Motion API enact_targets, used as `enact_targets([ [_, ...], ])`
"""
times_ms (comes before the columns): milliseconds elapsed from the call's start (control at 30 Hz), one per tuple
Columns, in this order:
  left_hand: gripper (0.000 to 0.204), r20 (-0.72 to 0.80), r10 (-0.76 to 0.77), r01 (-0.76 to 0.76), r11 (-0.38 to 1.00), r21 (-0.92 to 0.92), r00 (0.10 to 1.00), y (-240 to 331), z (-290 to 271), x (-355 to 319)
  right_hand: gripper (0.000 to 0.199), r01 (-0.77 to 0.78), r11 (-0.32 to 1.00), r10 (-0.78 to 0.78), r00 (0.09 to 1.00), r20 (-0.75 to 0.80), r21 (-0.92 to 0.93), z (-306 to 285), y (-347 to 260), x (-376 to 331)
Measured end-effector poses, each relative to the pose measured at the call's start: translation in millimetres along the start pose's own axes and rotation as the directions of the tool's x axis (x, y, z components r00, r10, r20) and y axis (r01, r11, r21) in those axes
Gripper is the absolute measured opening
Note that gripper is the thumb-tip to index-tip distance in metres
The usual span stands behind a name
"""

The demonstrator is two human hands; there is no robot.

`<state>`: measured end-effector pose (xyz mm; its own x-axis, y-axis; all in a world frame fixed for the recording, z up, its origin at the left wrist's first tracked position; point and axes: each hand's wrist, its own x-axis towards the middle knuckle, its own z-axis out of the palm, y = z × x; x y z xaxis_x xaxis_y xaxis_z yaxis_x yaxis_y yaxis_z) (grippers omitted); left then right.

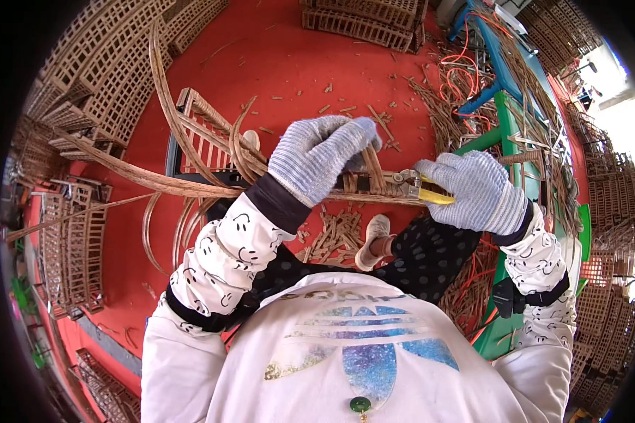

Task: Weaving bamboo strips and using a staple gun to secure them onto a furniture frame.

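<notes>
My left hand (324, 155), in a grey-blue striped knit glove, is closed, its fingertips pinching a flat brown wicker strip (375, 169). This strip loops around a bar wrapped in the same brown material, which lies across my lap. My right hand (473, 189), gloved alike, grips yellow-handled cutting pliers (436, 197). Their metal jaws are at the wrapped bar, right beside the strip; whether they bite on it I cannot tell. Long loose wicker strands (155, 181) trail from the work toward the left. A dark frame with woven slats (208, 144) stands beyond my left forearm.
Stacks of wicker lattice panels (123, 81) rise at the left, with more panels (363, 21) at the far side and along the right. Short offcuts (335, 236) litter the red floor. A green bench (504, 120), blue table (502, 67) and orange cord (455, 88) are at the right.
</notes>
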<state>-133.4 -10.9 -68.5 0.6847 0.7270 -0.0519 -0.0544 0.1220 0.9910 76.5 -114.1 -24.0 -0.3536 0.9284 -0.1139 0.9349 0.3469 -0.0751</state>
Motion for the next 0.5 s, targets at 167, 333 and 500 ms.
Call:
enact_targets([
  [167, 0.036, -0.132, 0.024, -0.062, 0.954, -0.293, 0.991, -5.2, -6.9, 10.6, 0.045, -0.302, 0.953, 0.281, 0.842, -0.461, 0.029, 11.7, 20.8, -40.0],
  [333, 0.035, -0.015, 0.232, -0.229, 0.967, 0.11, 0.973, 1.0, -24.5, 13.5, 0.055, -0.854, 0.517, 0.732, 0.407, -0.546, 0.056, 40.5, 76.1, -185.4],
  [500, 0.027, 0.311, 0.202, -0.37, 0.568, 0.735, 0.928, 10.5, -26.7, 15.5, 0.06, -0.975, -0.219, 0.968, -0.214, -0.127, -0.029, 113.0, 87.9, -342.6],
])
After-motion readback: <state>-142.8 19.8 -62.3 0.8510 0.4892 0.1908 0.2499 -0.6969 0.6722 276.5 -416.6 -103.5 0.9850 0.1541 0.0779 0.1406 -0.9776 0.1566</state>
